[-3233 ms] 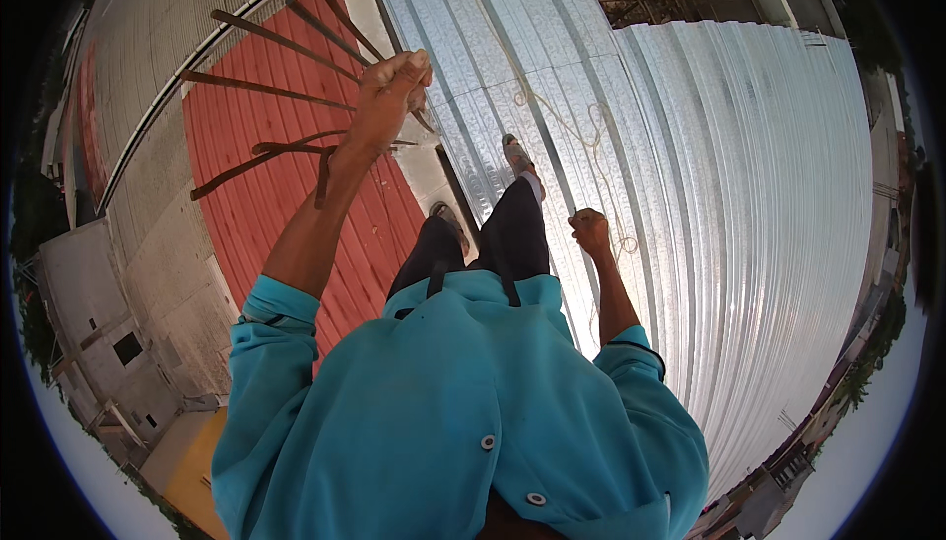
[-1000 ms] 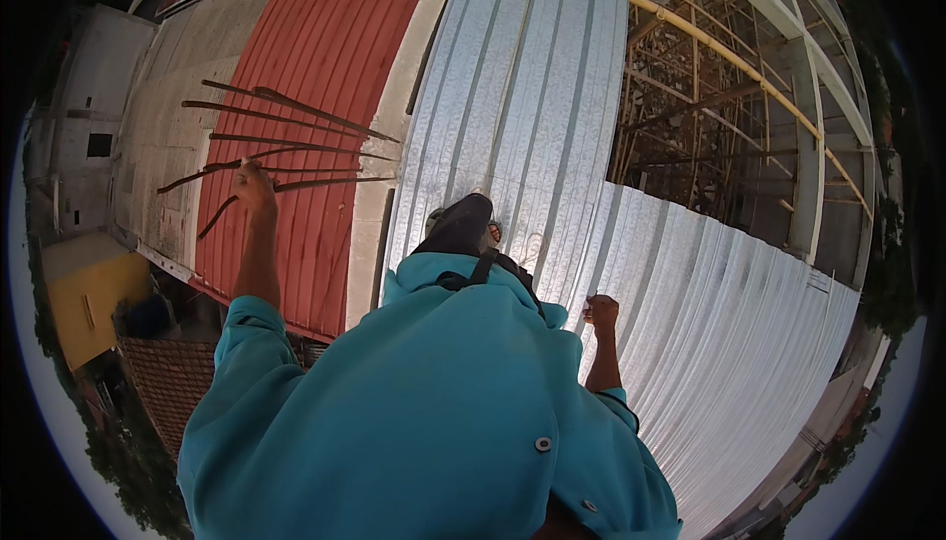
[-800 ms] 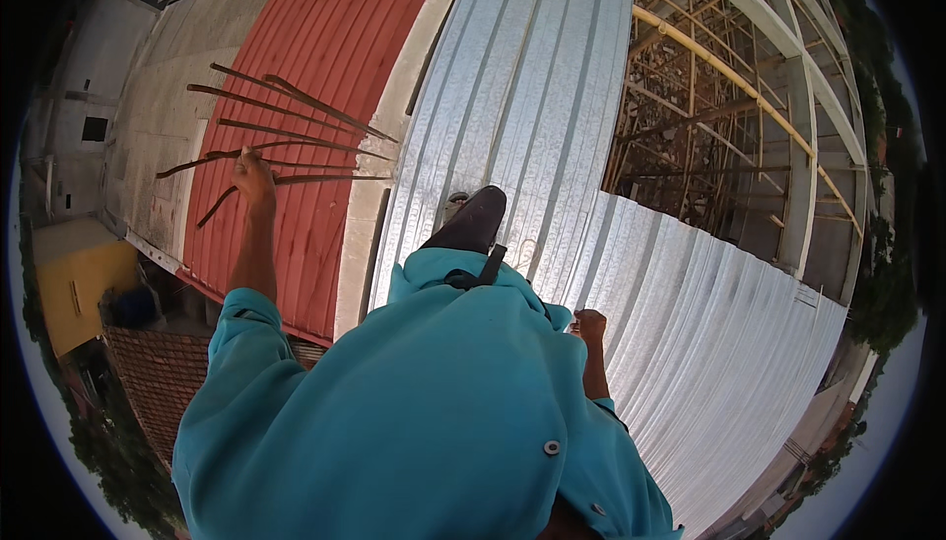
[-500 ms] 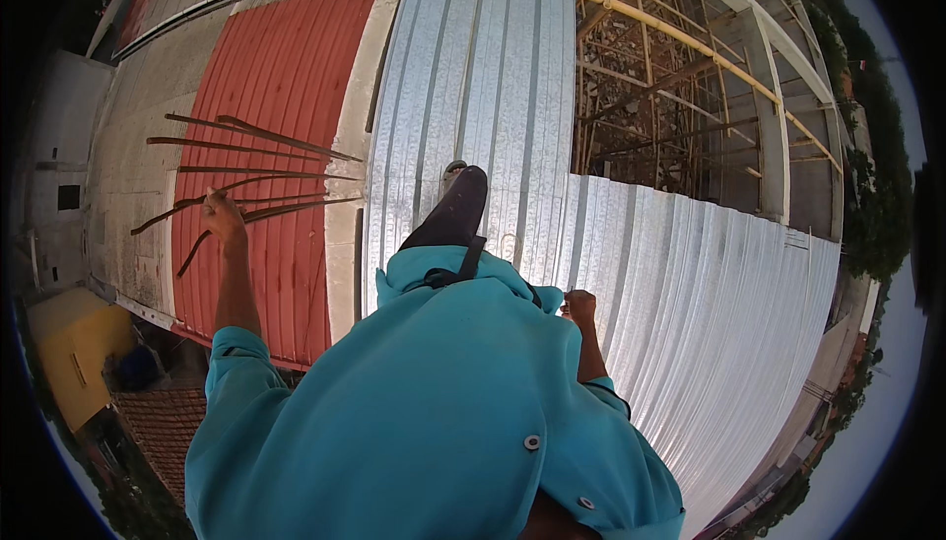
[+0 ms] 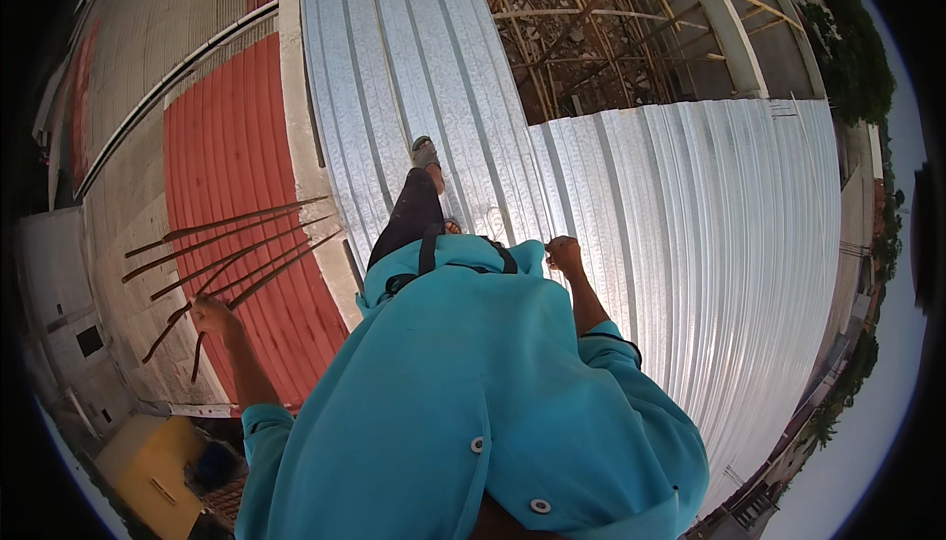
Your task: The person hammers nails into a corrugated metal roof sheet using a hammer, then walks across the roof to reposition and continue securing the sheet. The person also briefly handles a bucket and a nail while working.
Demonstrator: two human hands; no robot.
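Several rusty steel bars (image 5: 222, 228) fan out over a red roof, their right ends meeting a concrete ledge (image 5: 309, 156). My left hand (image 5: 212, 316) is closed around one of these bars, close to its bent outer end. My right hand (image 5: 565, 254) is closed beside the hem of my teal shirt (image 5: 424, 372). Whatever it pinches, if anything, is too small to make out. Below me, my sandalled foot (image 5: 426, 154) rests on ribbed silver metal sheeting (image 5: 394, 57).
Silver sheeting (image 5: 709, 244) spreads to the right. Beyond its edge, a deep opening (image 5: 601, 37) holds poles and debris, with a concrete frame (image 5: 734, 28) beside it. Left of the ledge lie the red corrugated roof (image 5: 222, 146) and grey roofing (image 5: 187, 8). A yellow wall (image 5: 158, 471) stands lower down.
The view has turned and moved forward, so the opening sits farther up and left. One foot is now farther out in front. My left hand still grips a bar; my right hand stays closed.
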